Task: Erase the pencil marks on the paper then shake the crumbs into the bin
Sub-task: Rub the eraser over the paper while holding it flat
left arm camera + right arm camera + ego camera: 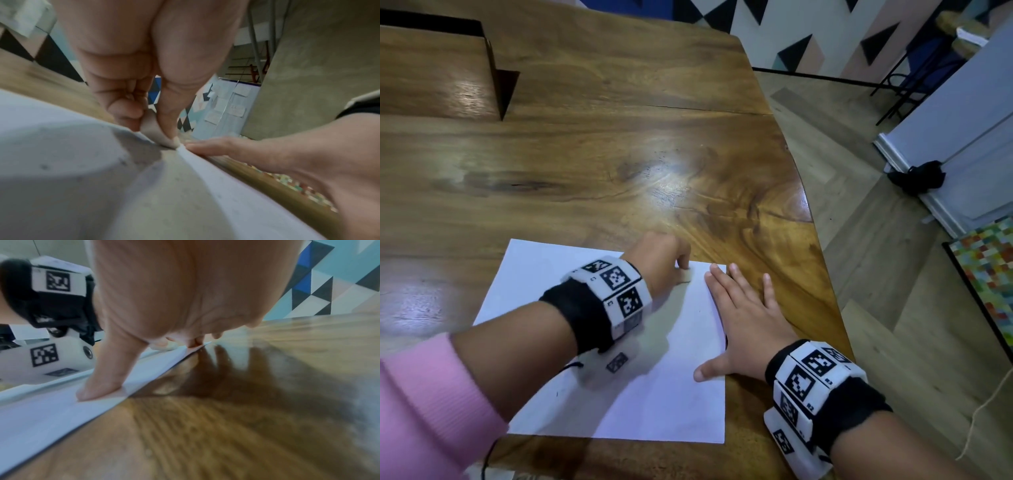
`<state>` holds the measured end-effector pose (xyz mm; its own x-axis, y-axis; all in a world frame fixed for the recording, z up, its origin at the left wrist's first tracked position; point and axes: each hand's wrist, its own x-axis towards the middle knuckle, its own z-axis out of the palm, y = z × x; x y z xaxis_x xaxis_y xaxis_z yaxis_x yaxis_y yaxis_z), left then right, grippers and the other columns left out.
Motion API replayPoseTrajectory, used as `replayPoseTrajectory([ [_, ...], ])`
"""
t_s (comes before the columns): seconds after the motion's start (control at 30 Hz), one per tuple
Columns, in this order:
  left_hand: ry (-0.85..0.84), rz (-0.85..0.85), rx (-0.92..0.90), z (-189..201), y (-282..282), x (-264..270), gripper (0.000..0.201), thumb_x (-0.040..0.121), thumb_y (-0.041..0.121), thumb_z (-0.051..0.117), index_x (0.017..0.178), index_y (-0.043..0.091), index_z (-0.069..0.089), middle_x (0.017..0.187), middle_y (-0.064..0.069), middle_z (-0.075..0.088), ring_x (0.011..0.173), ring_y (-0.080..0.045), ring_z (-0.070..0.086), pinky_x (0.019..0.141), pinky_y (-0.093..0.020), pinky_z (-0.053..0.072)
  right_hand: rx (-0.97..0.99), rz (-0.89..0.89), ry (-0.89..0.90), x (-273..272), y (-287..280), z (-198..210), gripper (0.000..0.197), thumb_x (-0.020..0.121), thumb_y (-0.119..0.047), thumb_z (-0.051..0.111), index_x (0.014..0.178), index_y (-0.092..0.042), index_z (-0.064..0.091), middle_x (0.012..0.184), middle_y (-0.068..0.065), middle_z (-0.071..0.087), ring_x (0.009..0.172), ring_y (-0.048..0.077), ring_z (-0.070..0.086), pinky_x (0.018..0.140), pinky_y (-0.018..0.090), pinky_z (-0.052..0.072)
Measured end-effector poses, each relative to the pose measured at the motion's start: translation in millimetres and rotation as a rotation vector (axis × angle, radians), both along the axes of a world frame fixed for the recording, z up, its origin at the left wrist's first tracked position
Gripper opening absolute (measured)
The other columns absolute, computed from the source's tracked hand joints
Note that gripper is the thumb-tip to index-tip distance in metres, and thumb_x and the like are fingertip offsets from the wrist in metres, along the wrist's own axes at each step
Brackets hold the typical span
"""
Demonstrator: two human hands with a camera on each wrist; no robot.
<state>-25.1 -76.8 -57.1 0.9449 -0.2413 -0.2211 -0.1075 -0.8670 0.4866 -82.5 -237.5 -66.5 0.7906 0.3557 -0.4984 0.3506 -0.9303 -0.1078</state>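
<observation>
A white sheet of paper [671, 387] lies on the wooden table [592, 154] near its front right edge. My left hand [664, 260] reaches across the sheet and pinches a small pale eraser [156, 134] between thumb and fingers, its tip pressed on the paper [61, 146] near the far right corner. My right hand [743, 318] lies flat with straight fingers, half on the sheet's right edge and half on the wood; its thumb [100, 386] presses the paper [51, 410]. A few faint dark specks show on the sheet.
A brown cardboard box [493, 51] stands at the table's far left. The table's curved right edge [825, 274] drops to a wood floor with a colourful rug [986, 274]. A white door [962, 137] and a black object [917, 176] are at right.
</observation>
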Motion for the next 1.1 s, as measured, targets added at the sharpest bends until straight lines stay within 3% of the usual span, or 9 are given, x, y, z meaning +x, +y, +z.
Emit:
replayPoseTrajectory([
  [0.1, 0.026, -0.147, -0.021, -2.8, -1.7, -26.2, 0.011, 0.079, 0.012, 0.058, 0.088, 0.011, 0.065, 0.08, -0.005, 0.057, 0.087, -0.025, 0.057, 0.069, -0.024, 0.036, 0.005, -0.005, 0.002, 0.2, -0.1, 0.4, 0.135, 0.058, -0.077, 0.063, 0.148, -0.021, -0.021, 0.153, -0.01, -0.03, 0.136, 0.01, -0.036, 0.109, 0.051, -0.024],
  [0.2, 0.08, -0.338, 0.015, -6.7, 1.3, -54.5, 0.011, 0.081, 0.019, 0.058, 0.089, 0.015, 0.065, 0.081, -0.002, 0.053, 0.082, -0.018, 0.051, 0.068, -0.021, 0.031, 0.011, -0.006, 0.005, 0.3, 0.2, 0.3, 0.135, 0.059, -0.077, 0.063, 0.148, -0.021, -0.021, 0.153, -0.01, -0.03, 0.136, 0.011, -0.036, 0.11, 0.051, -0.024],
  [0.3, 0.062, -0.289, 0.037, -7.2, 4.5, -36.2, 0.014, 0.081, 0.019, 0.059, 0.093, 0.016, 0.065, 0.096, -0.007, 0.062, 0.093, -0.022, 0.056, 0.073, -0.023, 0.035, 0.014, -0.007, 0.008, 0.2, 0.4, -0.1, 0.135, 0.058, -0.077, 0.063, 0.148, -0.021, -0.021, 0.153, -0.011, -0.031, 0.136, 0.011, -0.036, 0.109, 0.05, -0.024],
  [0.43, -0.014, -0.058, 0.026, -7.7, 5.8, -10.1, 0.013, 0.08, 0.015, 0.06, 0.092, 0.012, 0.063, 0.096, -0.011, 0.063, 0.093, -0.027, 0.057, 0.076, -0.026, 0.04, 0.007, -0.009, 0.003, -1.0, -0.4, -0.6, 0.135, 0.058, -0.078, 0.062, 0.147, -0.022, -0.022, 0.151, -0.012, -0.033, 0.134, 0.01, -0.038, 0.108, 0.049, -0.026],
  [0.63, 0.087, -0.371, 0.032, -8.2, -1.9, -66.7, 0.015, 0.083, 0.019, 0.054, 0.094, 0.015, 0.063, 0.09, -0.006, 0.053, 0.094, -0.023, 0.054, 0.07, -0.022, 0.03, 0.016, -0.017, 0.011, -0.1, -0.2, -2.0, 0.136, 0.057, -0.078, 0.063, 0.147, -0.021, -0.022, 0.152, -0.011, -0.032, 0.135, 0.011, -0.037, 0.109, 0.05, -0.025],
  [0.7, 0.076, -0.325, 0.042, -10.1, 2.2, -50.4, 0.016, 0.082, 0.017, 0.055, 0.095, 0.016, 0.064, 0.095, -0.007, 0.057, 0.095, -0.023, 0.055, 0.071, -0.024, 0.033, 0.016, -0.016, 0.01, 0.1, -0.5, -2.0, 0.136, 0.058, -0.078, 0.063, 0.147, -0.022, -0.022, 0.152, -0.011, -0.033, 0.135, 0.01, -0.038, 0.109, 0.05, -0.026],
  [0.8, -0.002, -0.077, 0.02, -12.1, 12.2, -11.3, 0.014, 0.08, 0.013, 0.059, 0.093, 0.012, 0.064, 0.092, -0.009, 0.062, 0.094, -0.027, 0.058, 0.074, -0.026, 0.039, 0.01, -0.013, 0.013, -0.3, -0.6, -1.2, 0.135, 0.058, -0.078, 0.062, 0.147, -0.022, -0.023, 0.151, -0.012, -0.034, 0.134, 0.01, -0.039, 0.108, 0.05, -0.026],
  [0.9, -0.022, 0.029, 0.001, -5.8, 13.2, -4.2, 0.012, 0.079, 0.016, 0.062, 0.09, 0.011, 0.064, 0.085, -0.007, 0.057, 0.092, -0.028, 0.057, 0.071, -0.025, 0.037, 0.015, -0.016, 0.009, -0.6, -1.4, -1.1, 0.135, 0.058, -0.077, 0.063, 0.147, -0.022, -0.023, 0.152, -0.012, -0.032, 0.134, 0.01, -0.039, 0.109, 0.05, -0.026],
  [1.1, 0.082, -0.315, 0.003, -7.1, -0.7, -64.4, 0.013, 0.083, 0.019, 0.054, 0.091, 0.015, 0.064, 0.088, -0.003, 0.05, 0.091, -0.023, 0.055, 0.071, -0.024, 0.034, 0.024, -0.016, 0.008, 0.3, -1.1, -2.7, 0.135, 0.058, -0.076, 0.064, 0.148, -0.022, -0.021, 0.153, -0.011, -0.03, 0.135, 0.011, -0.037, 0.109, 0.05, -0.025],
])
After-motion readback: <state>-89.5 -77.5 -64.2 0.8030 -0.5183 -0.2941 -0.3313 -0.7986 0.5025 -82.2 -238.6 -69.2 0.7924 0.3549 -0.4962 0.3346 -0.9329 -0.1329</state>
